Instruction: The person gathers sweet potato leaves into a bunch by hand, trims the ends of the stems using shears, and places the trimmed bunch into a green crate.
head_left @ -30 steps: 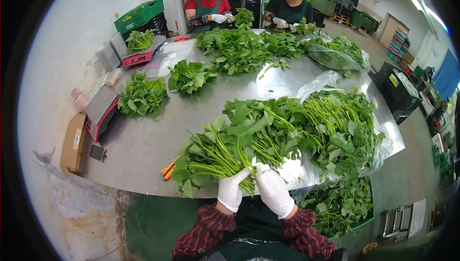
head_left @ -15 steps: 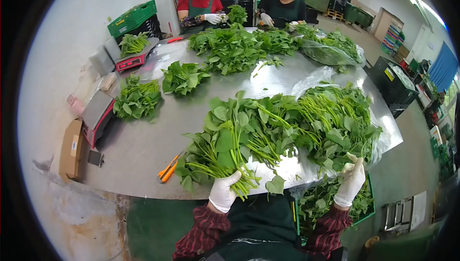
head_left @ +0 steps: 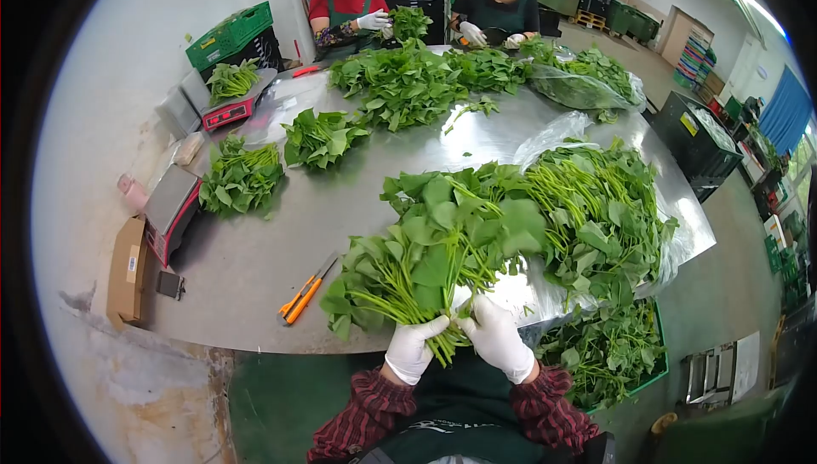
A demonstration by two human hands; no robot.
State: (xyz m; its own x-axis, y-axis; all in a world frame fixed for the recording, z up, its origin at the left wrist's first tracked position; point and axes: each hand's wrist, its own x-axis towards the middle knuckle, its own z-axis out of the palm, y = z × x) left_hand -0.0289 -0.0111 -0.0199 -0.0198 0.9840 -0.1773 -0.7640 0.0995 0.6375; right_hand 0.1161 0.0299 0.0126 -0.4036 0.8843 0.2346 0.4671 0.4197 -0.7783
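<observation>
My left hand (head_left: 412, 349), in a white glove, is closed around the stem ends of a bunch of leafy greens (head_left: 400, 281) at the table's near edge. Beside it my right hand (head_left: 500, 338), also gloved, pinches at stems on the right side of this bunch. The exact stems between its fingers are partly hidden. A large pile of leafy greens (head_left: 596, 217) lies just beyond and to the right, partly on clear plastic. To the left of the bunch rests an orange-handled cutting tool (head_left: 305, 294).
The metal table (head_left: 247, 294) also bears smaller bunches (head_left: 242, 176), a far heap of greens (head_left: 400, 85) and two red-edged scales (head_left: 174, 209). A green crate (head_left: 659, 375) of greens stands below at right. Two people (head_left: 349, 4) work across the table.
My right hand has come left from beside the large pile to the bunch's stems. The left hand keeps its hold, and the bunch has shifted slightly right.
</observation>
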